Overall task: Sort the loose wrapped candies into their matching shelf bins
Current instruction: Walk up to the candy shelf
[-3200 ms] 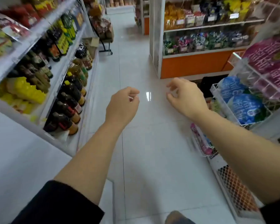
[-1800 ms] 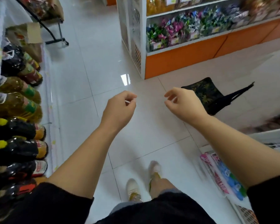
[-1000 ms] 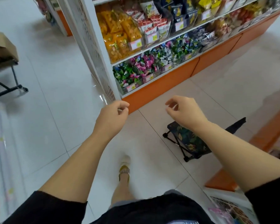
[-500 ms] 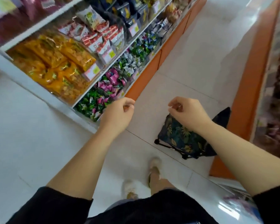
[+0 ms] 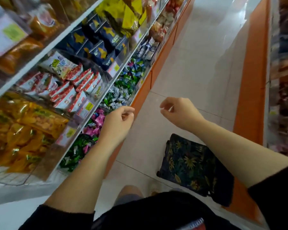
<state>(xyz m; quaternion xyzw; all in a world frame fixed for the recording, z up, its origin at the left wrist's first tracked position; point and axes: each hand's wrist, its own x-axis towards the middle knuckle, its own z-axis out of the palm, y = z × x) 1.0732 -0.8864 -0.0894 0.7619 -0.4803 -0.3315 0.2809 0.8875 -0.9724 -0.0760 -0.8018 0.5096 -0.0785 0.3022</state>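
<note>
The lowest shelf on my left holds a row of bins with wrapped candies: green ones [image 5: 76, 151] nearest, pink ones [image 5: 96, 120] beyond them, then silver-white ones [image 5: 118, 97] and green-blue ones [image 5: 131, 75] farther along. My left hand [image 5: 118, 123] hovers just in front of the pink bin, fingers loosely curled, with nothing visible in it. My right hand [image 5: 179, 113] is out over the floor, fingers curled and apart, holding nothing.
Above the candy bins are orange snack bags [image 5: 22, 128], red-and-white packets [image 5: 70, 87] and dark blue bags [image 5: 96, 45]. A folding stool with a dark leaf-print seat [image 5: 191, 165] stands on the tiled floor at my right. An orange-based shelf [image 5: 253, 80] lines the right side.
I have turned from the bottle aisle and walked up to the candy shelf. The bins now lie right beside my left hand and the stool is at my feet. Both hands kept their pose.
</note>
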